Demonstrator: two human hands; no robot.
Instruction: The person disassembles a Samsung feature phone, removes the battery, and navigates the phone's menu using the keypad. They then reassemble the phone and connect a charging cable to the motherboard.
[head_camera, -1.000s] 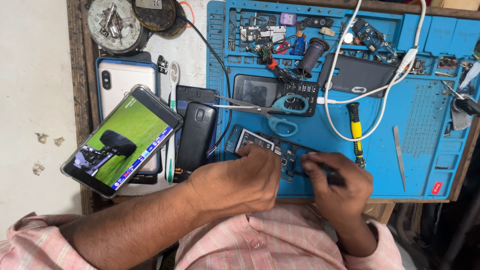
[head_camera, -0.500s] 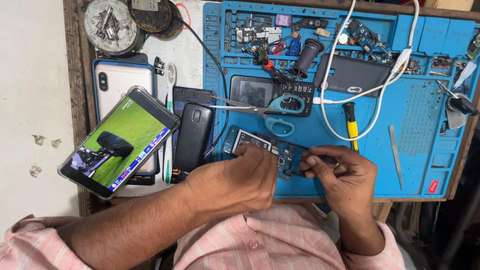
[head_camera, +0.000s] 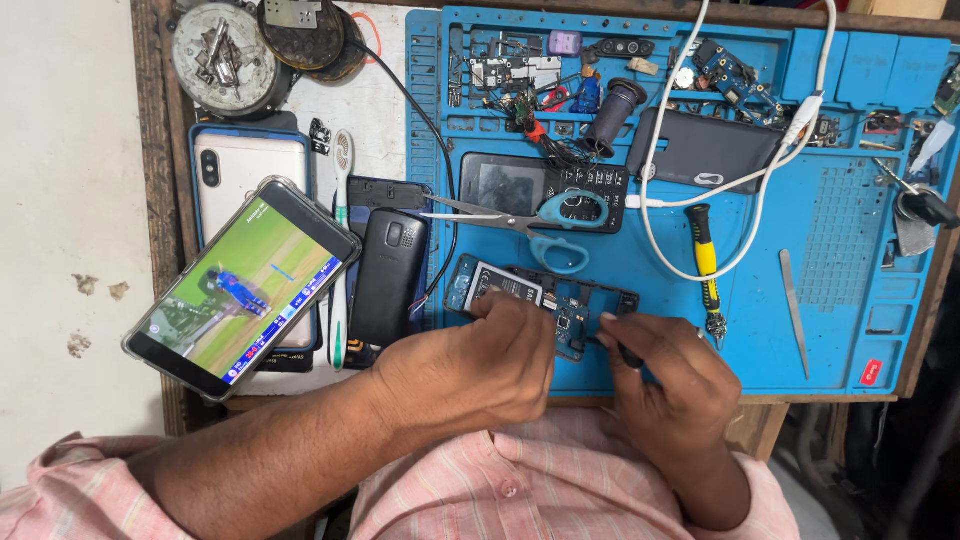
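Blue repair mat (head_camera: 850, 330), opened phone (head_camera: 545, 295) at 6 o'clock: left hand (head_camera: 480, 365) now pins it flat (nudged closer), right hand (head_camera: 665, 385) pinching a dark tool (head_camera: 628, 353).

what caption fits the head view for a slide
Left hand steadies an opened phone chassis on a blue repair mat while the right hand works a dark tool on it.
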